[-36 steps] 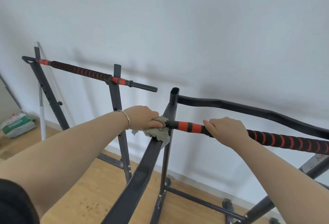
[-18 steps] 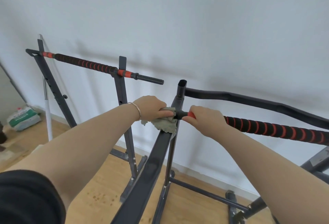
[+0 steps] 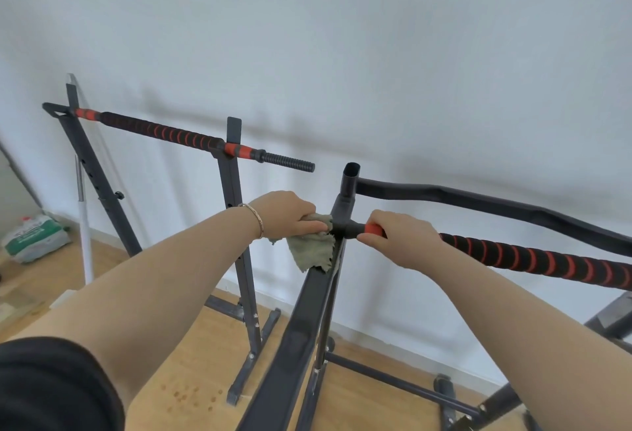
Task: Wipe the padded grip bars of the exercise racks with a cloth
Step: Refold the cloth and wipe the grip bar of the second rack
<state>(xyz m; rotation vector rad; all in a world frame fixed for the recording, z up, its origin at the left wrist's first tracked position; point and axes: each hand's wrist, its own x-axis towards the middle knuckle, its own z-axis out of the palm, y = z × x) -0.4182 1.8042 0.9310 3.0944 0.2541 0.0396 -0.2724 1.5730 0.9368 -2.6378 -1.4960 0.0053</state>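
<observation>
Padded grip bar held at the near rack's upright.
Gripped at its red end by right hand, fingers curled round; just left, grey-green cloth bunched in left hand, touching the upright. Beyond, near the wall, second padded bar.

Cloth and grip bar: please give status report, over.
Left hand grips cloth at rack post. Right hand grips padded bar at its red end. Nothing blocks the bar.
</observation>
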